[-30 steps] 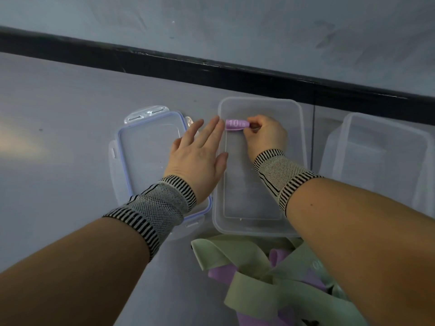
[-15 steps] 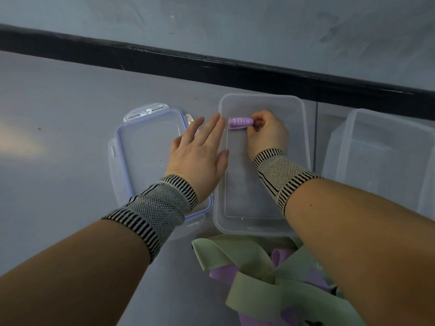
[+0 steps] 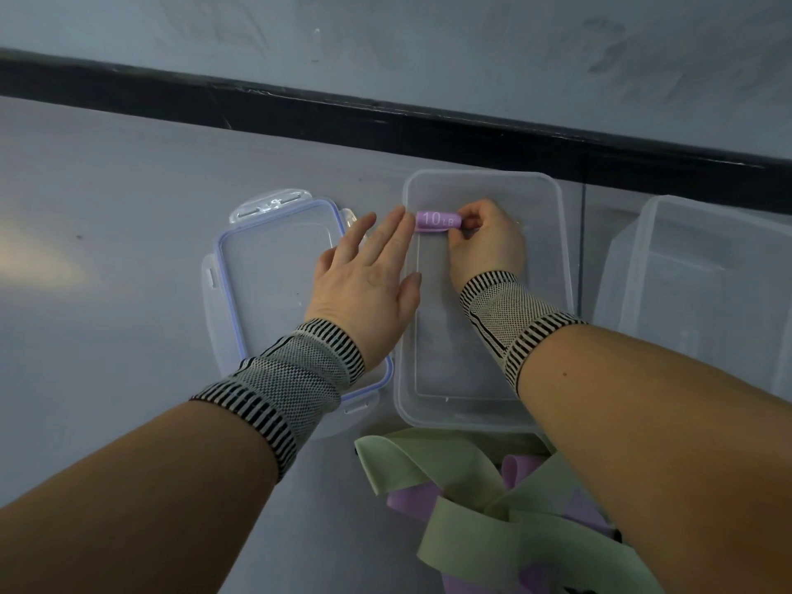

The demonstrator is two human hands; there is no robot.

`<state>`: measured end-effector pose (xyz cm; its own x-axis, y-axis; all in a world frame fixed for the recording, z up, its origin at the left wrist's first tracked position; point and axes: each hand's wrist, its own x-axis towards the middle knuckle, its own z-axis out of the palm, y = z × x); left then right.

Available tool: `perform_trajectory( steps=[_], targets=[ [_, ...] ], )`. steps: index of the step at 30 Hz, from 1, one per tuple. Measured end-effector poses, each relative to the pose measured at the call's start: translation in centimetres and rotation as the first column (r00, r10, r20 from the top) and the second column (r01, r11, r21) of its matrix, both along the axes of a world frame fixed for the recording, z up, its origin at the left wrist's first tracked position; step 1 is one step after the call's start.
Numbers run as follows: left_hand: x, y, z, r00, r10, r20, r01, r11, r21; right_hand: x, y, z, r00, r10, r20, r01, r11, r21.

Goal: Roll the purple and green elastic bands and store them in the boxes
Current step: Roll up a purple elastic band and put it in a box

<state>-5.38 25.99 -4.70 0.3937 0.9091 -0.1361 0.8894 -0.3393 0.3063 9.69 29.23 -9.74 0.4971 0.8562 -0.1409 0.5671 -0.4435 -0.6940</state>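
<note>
Head camera, looking down at a grey table: the right hand [image 3: 486, 246], fingers curled, pinches a rolled purple band [image 3: 437, 220] marked "10 LB" inside the far end of a clear open box [image 3: 557, 267] at centre. The left hand [image 3: 368, 285] lies flat with straight fingers, their tips touching the roll's left end at the box's left rim. At nine o'clock from the box lies a blue-edged lid [image 3: 274, 267]; at three o'clock stands a second clear box [image 3: 703, 272]. At six o'clock sits a loose heap of green bands [image 3: 467, 529] and purple bands [image 3: 407, 501].
</note>
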Motion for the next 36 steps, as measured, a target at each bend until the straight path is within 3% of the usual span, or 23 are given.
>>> perform_trajectory(
  steps=[30, 36],
  targets=[
    [0.2, -0.1, -0.3, 1.0, 0.003, -0.002, -0.003, 1.0, 0.016, 0.1, -0.3, 0.4, 0.997, -0.007, -0.076, 0.007, 1.0, -0.004],
    [0.2, -0.6, 0.9, 0.998, 0.059, 0.004, -0.059, 0.998, -0.034, 0.4, -1.5, 3.0, 0.999, 0.02, -0.037, -0.02, 1.0, 0.021]
  ],
)
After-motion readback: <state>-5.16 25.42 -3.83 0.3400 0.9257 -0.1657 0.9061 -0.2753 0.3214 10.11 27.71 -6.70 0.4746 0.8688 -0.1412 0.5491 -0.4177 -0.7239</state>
